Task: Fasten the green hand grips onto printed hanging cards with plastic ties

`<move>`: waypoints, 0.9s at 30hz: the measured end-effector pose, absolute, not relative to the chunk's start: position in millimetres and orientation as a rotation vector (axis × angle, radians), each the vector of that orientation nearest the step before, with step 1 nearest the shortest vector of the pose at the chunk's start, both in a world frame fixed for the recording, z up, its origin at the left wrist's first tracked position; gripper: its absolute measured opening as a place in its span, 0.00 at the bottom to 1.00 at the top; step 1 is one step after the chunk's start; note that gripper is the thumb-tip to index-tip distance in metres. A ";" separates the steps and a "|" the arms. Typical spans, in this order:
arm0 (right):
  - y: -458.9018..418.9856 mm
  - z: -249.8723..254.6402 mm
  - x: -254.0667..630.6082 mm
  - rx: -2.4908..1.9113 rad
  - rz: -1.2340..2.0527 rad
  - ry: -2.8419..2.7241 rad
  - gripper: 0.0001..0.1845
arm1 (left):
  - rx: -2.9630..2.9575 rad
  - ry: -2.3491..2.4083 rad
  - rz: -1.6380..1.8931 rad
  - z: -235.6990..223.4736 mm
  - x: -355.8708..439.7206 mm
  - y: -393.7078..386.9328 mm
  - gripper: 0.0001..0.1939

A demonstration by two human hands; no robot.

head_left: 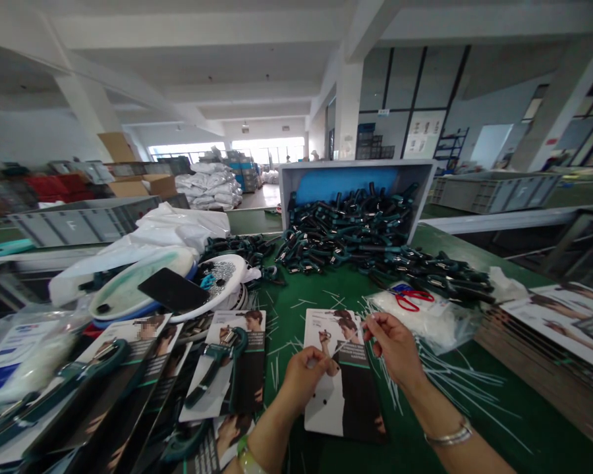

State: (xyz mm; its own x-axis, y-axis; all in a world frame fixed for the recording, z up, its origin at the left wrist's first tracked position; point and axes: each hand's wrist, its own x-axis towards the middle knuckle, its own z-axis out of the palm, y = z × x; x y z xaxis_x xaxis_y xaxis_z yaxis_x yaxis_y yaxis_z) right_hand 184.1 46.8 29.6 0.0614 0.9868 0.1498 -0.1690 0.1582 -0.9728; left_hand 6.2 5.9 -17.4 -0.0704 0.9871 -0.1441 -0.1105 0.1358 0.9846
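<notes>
My left hand and my right hand hover over a printed backing card lying on the green table. Both hands are pinched on a thin white cable tie stretched between them. To the left lie cards with dark teal hand grippers fastened on them. A heap of loose teal and black hand grippers spills from a tipped grey crate at the back.
Red scissors rest on a clear bag of white ties. Cut tie ends litter the table. A stack of printed cards sits at right. White round lids and a black phone lie at left, near plastic bags.
</notes>
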 end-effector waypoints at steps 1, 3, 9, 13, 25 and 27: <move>46.8 29.5 185.9 -0.992 1.134 -1.126 0.18 | 1.007 1.226 1.203 -17.5 5.9 6.1 0.10; 47.2 29.6 190.2 -1.003 1.116 -1.152 0.18 | 1.055 1.155 1.190 -17.1 5.8 6.3 0.10; 44.5 34.9 194.9 -1.065 1.015 -1.223 0.17 | 1.102 1.115 1.207 -17.4 6.9 6.2 0.09; 38.8 41.0 190.6 -1.059 0.953 -1.189 0.19 | 1.118 1.074 1.219 -20.4 6.3 5.6 0.09; 33.5 41.9 192.9 -1.046 1.001 -1.354 0.16 | 1.100 1.076 1.147 -16.7 1.0 4.2 0.16; 33.6 44.6 196.6 -1.061 1.000 -1.353 0.17 | 1.089 1.136 1.133 -15.6 -0.8 4.1 0.15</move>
